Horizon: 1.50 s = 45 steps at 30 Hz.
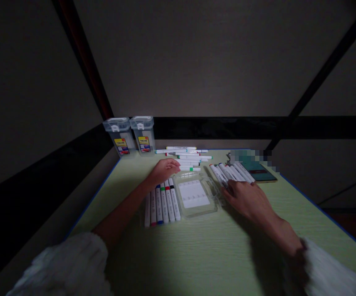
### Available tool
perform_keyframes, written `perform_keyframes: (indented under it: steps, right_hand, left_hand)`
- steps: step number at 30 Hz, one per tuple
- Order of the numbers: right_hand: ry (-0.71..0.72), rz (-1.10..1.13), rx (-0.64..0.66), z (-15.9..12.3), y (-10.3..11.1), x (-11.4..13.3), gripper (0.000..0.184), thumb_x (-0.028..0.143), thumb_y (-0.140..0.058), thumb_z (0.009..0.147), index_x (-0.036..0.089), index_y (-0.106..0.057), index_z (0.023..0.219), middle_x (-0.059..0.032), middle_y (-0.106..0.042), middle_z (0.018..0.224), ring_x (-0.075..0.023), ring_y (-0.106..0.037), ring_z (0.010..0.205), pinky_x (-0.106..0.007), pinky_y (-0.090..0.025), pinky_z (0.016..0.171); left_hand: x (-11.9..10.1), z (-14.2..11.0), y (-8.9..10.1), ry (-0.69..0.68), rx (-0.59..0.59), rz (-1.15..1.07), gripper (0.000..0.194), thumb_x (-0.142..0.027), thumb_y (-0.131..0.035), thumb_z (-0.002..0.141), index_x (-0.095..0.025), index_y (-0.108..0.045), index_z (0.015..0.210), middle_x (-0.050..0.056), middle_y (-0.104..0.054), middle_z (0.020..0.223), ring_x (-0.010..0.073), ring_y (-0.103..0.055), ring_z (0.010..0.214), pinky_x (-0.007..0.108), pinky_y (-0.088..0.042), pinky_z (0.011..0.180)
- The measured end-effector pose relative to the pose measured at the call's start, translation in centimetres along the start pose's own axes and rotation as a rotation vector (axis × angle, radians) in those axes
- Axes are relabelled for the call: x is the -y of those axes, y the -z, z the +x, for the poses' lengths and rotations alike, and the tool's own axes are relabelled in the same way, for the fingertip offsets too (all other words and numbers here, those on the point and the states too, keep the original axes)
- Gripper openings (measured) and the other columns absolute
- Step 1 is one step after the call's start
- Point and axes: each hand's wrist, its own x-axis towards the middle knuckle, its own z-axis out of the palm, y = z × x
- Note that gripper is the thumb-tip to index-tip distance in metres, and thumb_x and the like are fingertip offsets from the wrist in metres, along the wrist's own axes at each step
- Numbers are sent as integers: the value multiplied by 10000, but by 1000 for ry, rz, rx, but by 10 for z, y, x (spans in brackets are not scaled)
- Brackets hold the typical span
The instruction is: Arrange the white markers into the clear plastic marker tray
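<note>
My left hand [164,170] is above the far end of a row of white markers [162,207] lying side by side in a clear plastic case. Its fingers are loosely bent, their tips close to a loose pile of markers [190,156]; I see nothing held in them. Right of the row, the case's other clear half [196,211] lies flat, with a white label in it. My right hand [248,199] is closed over the near ends of another bunch of white markers [232,172], its fingertips partly hidden. Their coloured ends point away from me.
Two clear lidded marker boxes [121,137] stand at the back left corner of the pale green table [172,259]. A dark flat device like a phone [258,168], partly pixelated, lies beyond my right hand. A wall rises behind the table's blue edge.
</note>
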Motion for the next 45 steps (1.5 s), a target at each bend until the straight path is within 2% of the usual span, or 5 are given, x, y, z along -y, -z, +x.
perform_keyframes:
  steps: [10, 20, 35, 40, 45]
  right_hand:
    - [19, -10, 20, -1, -3, -2, 366, 374, -324, 838, 148, -596, 740, -130, -657, 743, -243, -619, 673, -324, -365, 611]
    - [24, -27, 38, -2, -4, -3, 345, 365, -353, 828, 148, -605, 738, -132, -652, 730, -237, -615, 653, -320, -368, 589]
    - [35, -12, 6, -2, -12, -5, 385, 388, -340, 837, 146, -620, 729, -133, -653, 723, -230, -612, 633, -324, -380, 579]
    - [38, -7, -2, -1, -15, -6, 352, 356, -357, 835, 144, -615, 722, -137, -650, 707, -234, -611, 618, -326, -373, 571]
    - [52, -2, -20, -2, -13, -5, 335, 340, -355, 844, 153, -600, 713, -128, -647, 689, -227, -606, 603, -316, -352, 564]
  left_hand:
    - [6, 5, 0, 3, 9, 6, 60, -99, -525, 632, -119, -552, 681, 12, -619, 651, 100, -571, 638, 253, -453, 672]
    - [2, 2, 0, 12, 24, -2, 47, -102, -519, 640, -124, -551, 667, 13, -614, 657, 104, -571, 657, 251, -444, 679]
    - [7, 5, 3, -19, 21, 28, 48, -121, -514, 645, -127, -557, 667, 19, -625, 664, 104, -579, 663, 245, -456, 669]
    - [19, 12, 9, -51, -30, 65, 52, -152, -545, 622, -119, -557, 660, 23, -619, 653, 110, -574, 645, 252, -462, 666]
    - [33, 16, 20, -124, -156, 318, 123, -159, -499, 642, -129, -595, 714, 41, -632, 751, 141, -574, 714, 272, -464, 702]
